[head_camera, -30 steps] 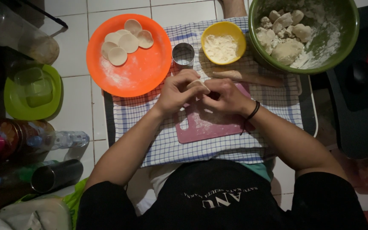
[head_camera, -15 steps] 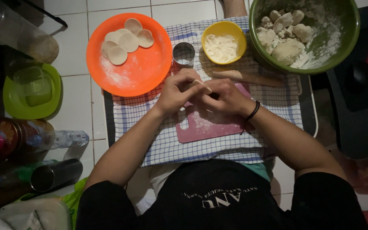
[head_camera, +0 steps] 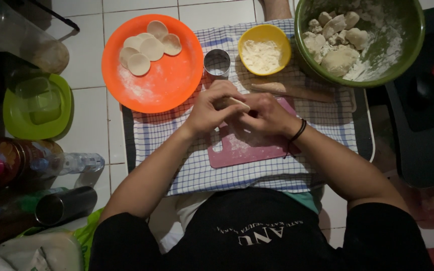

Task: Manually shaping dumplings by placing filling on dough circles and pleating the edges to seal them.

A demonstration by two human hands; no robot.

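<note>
Body notes, head view. Black short-sleeved top (head_camera: 297, 236), sleeves ending above the elbows, forearms bare. Pale lettering across the chest, seen upside down. A strip of teal cloth (head_camera: 305, 199) shows at the top's far right edge; white cloth (head_camera: 194, 206) shows at its far left. Right hand (head_camera: 269, 115): thin black band (head_camera: 297, 133) at the wrist. Left hand (head_camera: 209, 110): bare, nothing worn.

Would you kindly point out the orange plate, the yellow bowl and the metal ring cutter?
orange plate (head_camera: 164, 83), head view, bare floured middle.
yellow bowl (head_camera: 280, 36), head view, right rim.
metal ring cutter (head_camera: 217, 73), head view, near wall.
</note>
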